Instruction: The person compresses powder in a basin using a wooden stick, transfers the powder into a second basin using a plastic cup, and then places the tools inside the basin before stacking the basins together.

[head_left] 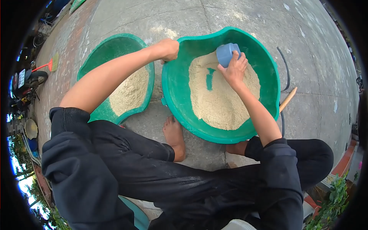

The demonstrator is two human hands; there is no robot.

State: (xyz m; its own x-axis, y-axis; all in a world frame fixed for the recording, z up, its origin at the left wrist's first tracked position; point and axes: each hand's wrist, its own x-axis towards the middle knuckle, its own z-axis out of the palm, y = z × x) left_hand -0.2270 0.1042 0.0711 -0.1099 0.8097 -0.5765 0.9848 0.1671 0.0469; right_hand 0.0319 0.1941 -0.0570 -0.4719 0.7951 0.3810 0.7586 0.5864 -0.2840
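My left hand [168, 50] is closed on the upper left rim of a large green basin [178, 86]. Inside that basin lies pale, coarse powder [214, 103], with a small patch of green bottom showing through. My right hand [234, 69] grips a blue plastic cup [227, 54], which is tilted above the powder near the basin's far side. What the cup holds is hidden. To the left stands a second green basin [150, 86] with more of the same powder [130, 92], partly behind my left forearm.
My bare foot [174, 136] is on the concrete close to the big basin. Right of the basin lie a dark hose [285, 67] and a tan stick-like object [288, 99]. A motorbike [28, 82] and an orange-handled tool [48, 65] are at the far left.
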